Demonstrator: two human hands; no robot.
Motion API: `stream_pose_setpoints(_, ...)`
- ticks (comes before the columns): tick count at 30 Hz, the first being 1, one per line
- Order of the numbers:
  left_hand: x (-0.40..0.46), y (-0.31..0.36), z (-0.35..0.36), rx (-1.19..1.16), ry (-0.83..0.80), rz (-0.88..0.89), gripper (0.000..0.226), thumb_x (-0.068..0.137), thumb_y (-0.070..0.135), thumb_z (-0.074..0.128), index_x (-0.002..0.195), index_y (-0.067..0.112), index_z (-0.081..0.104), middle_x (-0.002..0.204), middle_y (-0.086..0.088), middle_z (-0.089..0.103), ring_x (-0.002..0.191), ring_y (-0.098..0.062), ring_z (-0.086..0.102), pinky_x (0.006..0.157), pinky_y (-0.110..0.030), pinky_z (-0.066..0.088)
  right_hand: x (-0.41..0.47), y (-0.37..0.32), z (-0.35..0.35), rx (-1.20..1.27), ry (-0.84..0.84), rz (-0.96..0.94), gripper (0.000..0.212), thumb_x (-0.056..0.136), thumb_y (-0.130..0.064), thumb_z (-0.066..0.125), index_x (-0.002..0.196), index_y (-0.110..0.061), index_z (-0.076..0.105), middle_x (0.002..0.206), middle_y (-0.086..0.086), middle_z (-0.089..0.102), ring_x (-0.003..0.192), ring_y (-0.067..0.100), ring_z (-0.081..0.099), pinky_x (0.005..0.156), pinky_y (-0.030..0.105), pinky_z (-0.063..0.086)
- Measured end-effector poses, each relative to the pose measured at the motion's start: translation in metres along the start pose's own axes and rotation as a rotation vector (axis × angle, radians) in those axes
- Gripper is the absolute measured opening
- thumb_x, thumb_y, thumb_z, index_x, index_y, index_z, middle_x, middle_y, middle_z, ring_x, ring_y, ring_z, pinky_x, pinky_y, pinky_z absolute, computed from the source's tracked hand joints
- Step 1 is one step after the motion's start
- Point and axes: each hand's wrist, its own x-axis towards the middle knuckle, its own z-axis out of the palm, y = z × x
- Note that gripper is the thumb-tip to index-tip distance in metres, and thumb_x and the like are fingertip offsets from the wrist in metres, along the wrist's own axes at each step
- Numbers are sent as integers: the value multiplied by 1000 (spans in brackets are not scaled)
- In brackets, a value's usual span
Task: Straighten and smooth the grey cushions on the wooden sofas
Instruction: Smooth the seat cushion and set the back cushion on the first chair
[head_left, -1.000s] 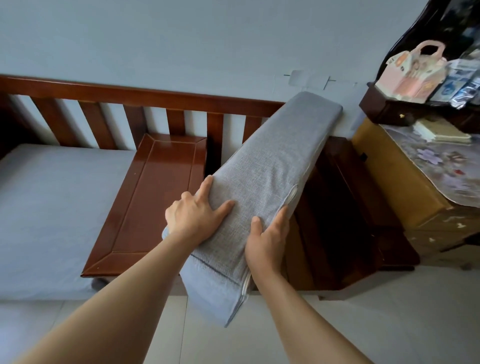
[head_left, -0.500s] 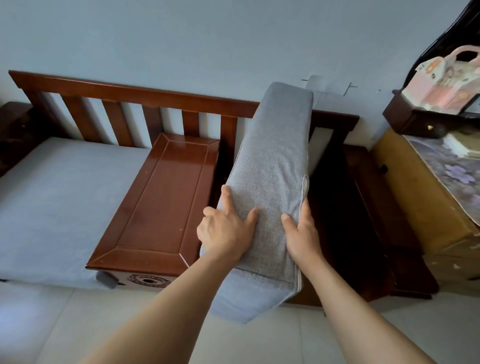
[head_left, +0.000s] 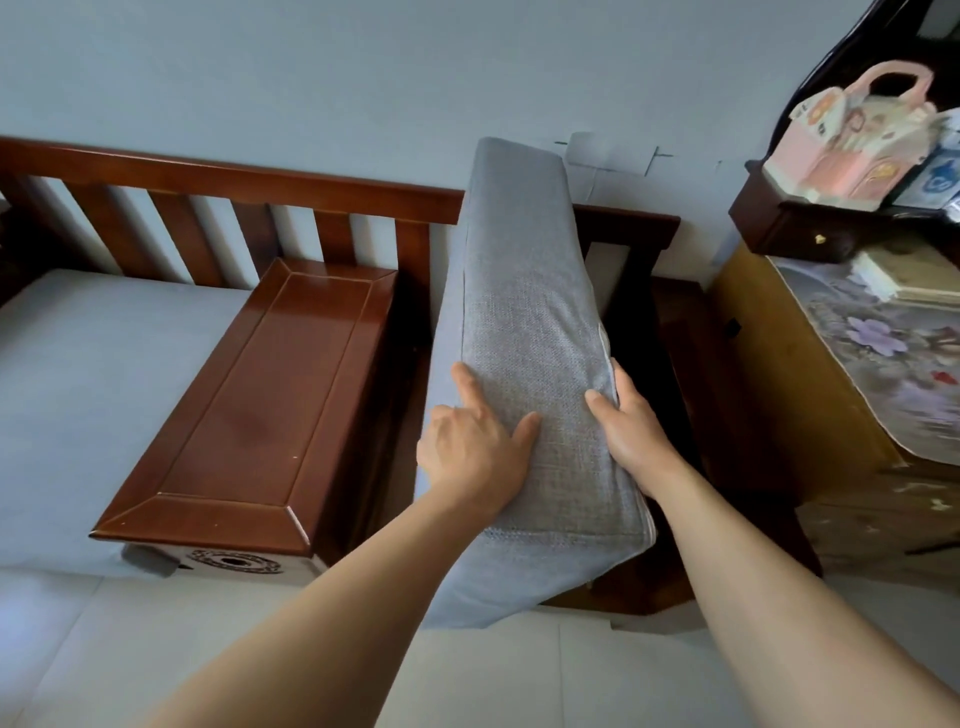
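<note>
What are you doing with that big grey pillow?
A person is holding a grey seat cushion with both hands, tipped up on its edge over the dark wooden seat frame. The left hand grips its left side and the right hand grips its right edge. The cushion's far end leans up by the backrest, so it is not lying flat yet. Another grey cushion already lies flat on the seat to the left, past the wooden armrest table.

Pale blue-grey wall (head_left: 311, 62), light tiled floor (head_left: 104, 649). Yellow wooden cabinet (head_left: 763, 374) at right with floral cloth (head_left: 883, 353) on top; dark wooden shelf (head_left: 795, 228) above it.
</note>
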Motion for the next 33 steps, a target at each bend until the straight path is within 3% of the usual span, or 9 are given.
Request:
stream_pose_setpoints(5,-14,11,14,19,44,13,94,86,71,39,151,17,-3,127,-17,49,109,-33,55,83,-39,41,-12,15,-14,16,-2,34,65,96,-35,52,152,-29,21,145,0,45,130,17,46,111,43,36)
stream_pose_setpoints(10,-20,-24,8,18,53,-3,90,86,72,33,151,21,-3,127,-18,51,110,-37,55,87,-42,41,-41,10,12,7,15,86,94,80,-54,66,153,-24,15,145,3,45,129,22,48,107,44,40)
stream_pose_setpoints(15,-26,-83,-9,37,63,18,88,86,73,29,152,25,-2,124,-17,55,110,-39,56,92,-42,40,-74,-9,63,-127,116,55,87,87,-43,64,151,-6,18,149,14,39,135,28,40,111,36,32)
stream_pose_setpoints(21,-19,-149,-30,3,77,-17,78,87,71,22,151,30,4,120,-15,59,109,-36,57,95,-43,39,-103,-40,129,-185,162,20,88,90,-38,61,151,1,11,153,21,28,140,30,29,110,29,22)
stream_pose_setpoints(27,-10,-180,-42,-17,114,-69,68,92,66,22,150,35,9,120,-11,59,108,-35,58,91,-41,41,-101,-62,162,-194,150,25,87,91,-37,60,151,1,9,152,21,27,139,30,30,107,29,26)
stream_pose_setpoints(33,10,-215,-57,-85,109,-193,65,92,66,22,149,33,17,126,-12,56,113,-35,55,93,-43,40,-94,-84,200,-172,76,-25,96,86,-39,66,152,-2,7,155,18,22,141,29,25,114,33,21)
